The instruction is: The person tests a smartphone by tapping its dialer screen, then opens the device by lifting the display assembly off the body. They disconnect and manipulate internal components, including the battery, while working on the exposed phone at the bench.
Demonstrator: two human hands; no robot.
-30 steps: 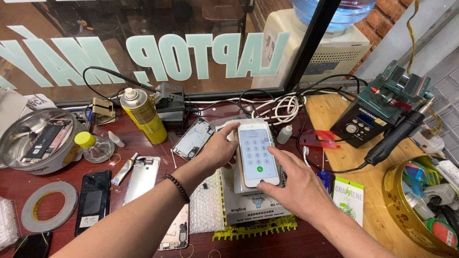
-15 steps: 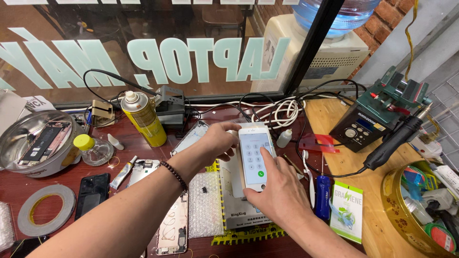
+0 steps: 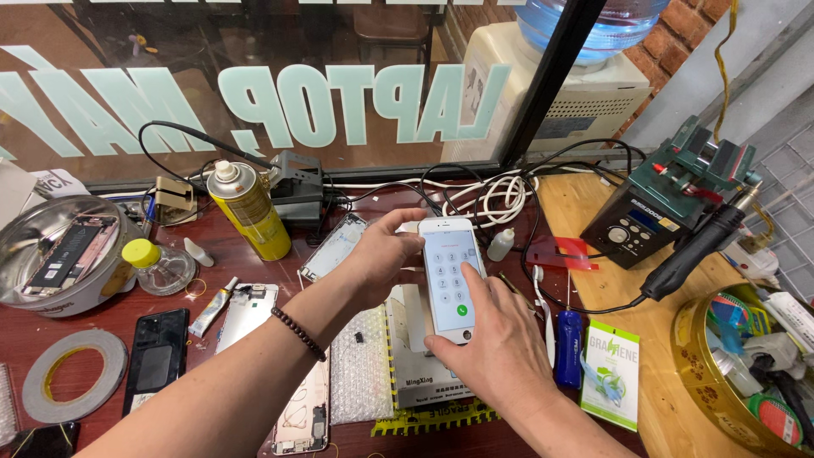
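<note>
Both hands seemingly cradling white phone.

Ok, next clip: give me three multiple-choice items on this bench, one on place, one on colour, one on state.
1. Where does the spray can stand?
A. left of the phone
B. right of the phone
C. in the steel bowl

2. What colour is the can?
A. red
B. yellow
C. blue

3. What does the phone's screen show?
A. nothing, it is dark
B. a photo
C. a lit keypad

Answers: 1 A, it stands near the window, left of the phone. 2 B, its body is yellow. 3 C, the left hand holds the phone while a right hand finger touches the lit keypad.
</note>
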